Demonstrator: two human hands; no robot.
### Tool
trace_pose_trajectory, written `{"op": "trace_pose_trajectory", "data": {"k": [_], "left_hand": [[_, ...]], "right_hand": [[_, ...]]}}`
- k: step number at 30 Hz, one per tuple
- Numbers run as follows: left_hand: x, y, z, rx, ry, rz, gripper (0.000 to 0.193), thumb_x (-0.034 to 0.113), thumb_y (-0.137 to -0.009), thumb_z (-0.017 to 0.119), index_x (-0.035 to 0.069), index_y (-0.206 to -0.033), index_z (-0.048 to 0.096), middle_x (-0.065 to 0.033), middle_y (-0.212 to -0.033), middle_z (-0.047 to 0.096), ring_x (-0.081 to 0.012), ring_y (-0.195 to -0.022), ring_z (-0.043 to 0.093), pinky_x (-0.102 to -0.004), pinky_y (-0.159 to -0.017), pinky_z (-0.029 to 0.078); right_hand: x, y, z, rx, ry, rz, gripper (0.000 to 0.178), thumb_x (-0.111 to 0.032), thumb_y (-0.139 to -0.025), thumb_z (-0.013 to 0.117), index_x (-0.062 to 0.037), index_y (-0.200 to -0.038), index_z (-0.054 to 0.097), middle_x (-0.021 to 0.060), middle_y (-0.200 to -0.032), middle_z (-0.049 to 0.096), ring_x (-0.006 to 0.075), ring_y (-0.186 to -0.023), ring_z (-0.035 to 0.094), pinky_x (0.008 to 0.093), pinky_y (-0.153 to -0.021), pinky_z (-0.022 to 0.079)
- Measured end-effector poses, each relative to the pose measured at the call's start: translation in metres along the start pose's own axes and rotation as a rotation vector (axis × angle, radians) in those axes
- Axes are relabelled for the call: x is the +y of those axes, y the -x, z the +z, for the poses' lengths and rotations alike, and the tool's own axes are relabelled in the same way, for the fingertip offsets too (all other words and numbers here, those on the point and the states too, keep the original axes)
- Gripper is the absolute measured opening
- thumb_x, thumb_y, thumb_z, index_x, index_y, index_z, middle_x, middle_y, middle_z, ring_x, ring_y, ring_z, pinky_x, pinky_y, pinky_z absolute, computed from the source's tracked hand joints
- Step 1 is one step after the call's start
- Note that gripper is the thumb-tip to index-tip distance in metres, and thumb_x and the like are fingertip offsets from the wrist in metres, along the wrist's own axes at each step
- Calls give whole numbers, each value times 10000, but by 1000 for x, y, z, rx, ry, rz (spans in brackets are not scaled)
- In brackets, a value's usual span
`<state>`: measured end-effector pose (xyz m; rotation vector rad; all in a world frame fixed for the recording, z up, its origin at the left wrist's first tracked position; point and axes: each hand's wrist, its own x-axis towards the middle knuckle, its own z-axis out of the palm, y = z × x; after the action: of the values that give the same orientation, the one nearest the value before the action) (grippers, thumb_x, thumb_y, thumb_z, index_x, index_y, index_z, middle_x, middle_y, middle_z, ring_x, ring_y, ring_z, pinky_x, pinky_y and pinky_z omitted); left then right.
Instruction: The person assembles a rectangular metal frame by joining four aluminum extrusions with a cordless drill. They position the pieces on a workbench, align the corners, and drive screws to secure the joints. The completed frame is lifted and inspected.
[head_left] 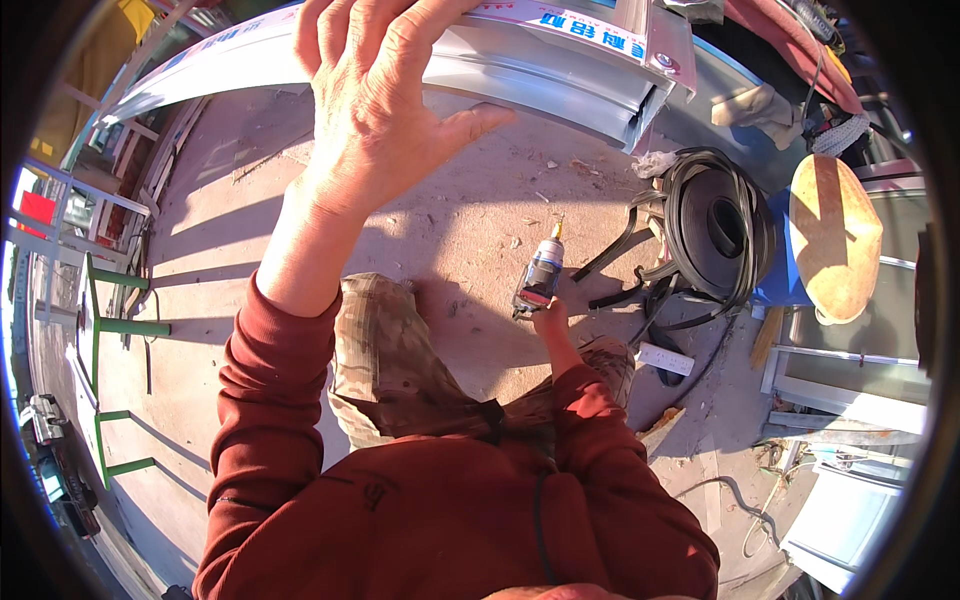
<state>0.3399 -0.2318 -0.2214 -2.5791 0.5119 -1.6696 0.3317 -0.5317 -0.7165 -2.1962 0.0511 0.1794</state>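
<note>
My left hand [372, 125] lies with fingers stretched over a long silver-white metal profile [540, 75] at the far side. Its thumb points right, apart from the fingers, and the fingertips run toward the top edge of the view. A film with blue and red print covers part of the profile. Lower and to the right, my right hand [550, 318] is closed around the handle of a cordless drill [543, 268]. A yellowish bit on the drill points away from me, toward the profile. The drill hangs above the concrete floor, apart from the profile.
Coiled black rubber strip [715, 225] stands to the right, loose ends trailing on the floor. Beyond it are a tan oval-topped stool [835, 238] and a work glove [757, 110]. A green metal frame [95, 325] stands at left. Debris is scattered on the floor [470, 215].
</note>
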Motion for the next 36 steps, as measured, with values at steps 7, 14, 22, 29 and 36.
{"op": "trace_pose_trajectory", "data": {"k": [7, 14, 22, 29, 36], "left_hand": [[9, 1, 11, 126, 134, -60, 884, 190, -419, 856, 161, -1243, 539, -71, -1184, 530, -308, -1150, 464, -511, -1012, 302], [6, 5, 11, 162, 39, -87, 809, 215, -426, 841, 198, -1194, 587, -35, -1143, 547, -286, -1124, 478, -484, -999, 293], [11, 11, 10, 126, 121, -152, 798, 206, -423, 814, 184, -1191, 600, -58, -1165, 552, -300, -1122, 474, -480, -987, 305], [13, 14, 24, 143, 145, -77, 877, 407, -563, 885, 204, -1329, 508, -43, -1338, 509, -265, -1292, 407, -478, -1123, 189], [42, 14, 41, 430, 324, -62, 583, 436, -623, 836, 186, -1100, 611, -79, -1289, 518, -310, -1268, 401, -522, -1068, 263]], "right_hand": [[-262, -77, -171, -70, -1077, 127, 385, -356, -975, 490, -10, -1123, 567, 125, -1023, 626, 238, -888, 609, 416, -777, 524], [-455, -58, -225, -1250, -1629, -303, 630, -534, -966, 357, 22, -1189, 552, 202, -1123, 627, 402, -1133, 578, 556, -956, 489], [-457, -44, -205, -436, -1450, -140, 394, -399, -932, 516, -28, -1000, 629, 125, -915, 674, 272, -842, 689, 437, -738, 596], [-460, -47, -206, -433, -1361, -194, 397, -405, -930, 520, -27, -990, 626, 127, -913, 673, 273, -842, 688, 433, -734, 594], [-465, -40, -203, -429, -1365, -207, 408, -428, -946, 503, -36, -999, 607, 130, -904, 662, 277, -821, 681, 430, -725, 587]]}}
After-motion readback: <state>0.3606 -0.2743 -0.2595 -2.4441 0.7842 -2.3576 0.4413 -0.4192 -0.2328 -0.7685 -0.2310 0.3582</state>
